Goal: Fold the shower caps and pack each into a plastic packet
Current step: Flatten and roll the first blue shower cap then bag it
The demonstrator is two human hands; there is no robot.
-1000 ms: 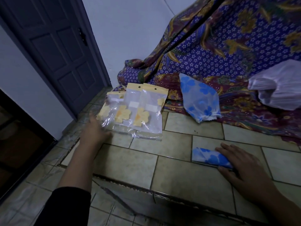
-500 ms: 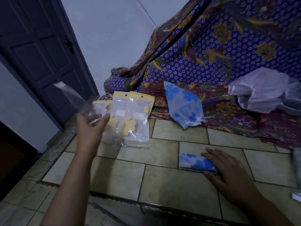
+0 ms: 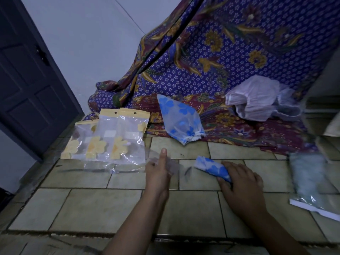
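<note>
Our right hand (image 3: pixel 242 183) grips the folded blue-flowered shower cap (image 3: pixel 211 167), and our left hand (image 3: pixel 157 173), just beside it, pinches a blurred clear packet (image 3: pixel 173 163).

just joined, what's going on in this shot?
A person is packing shower caps on a tiled floor. The right hand grips a folded blue-flowered cap. The left hand holds a clear packet, blurred, just beside it. The cap is not yet inside. Yellow-flowered packets lie stacked to the left. An unfolded blue cap and a pale crumpled bundle sit on the patterned cloth.
</note>
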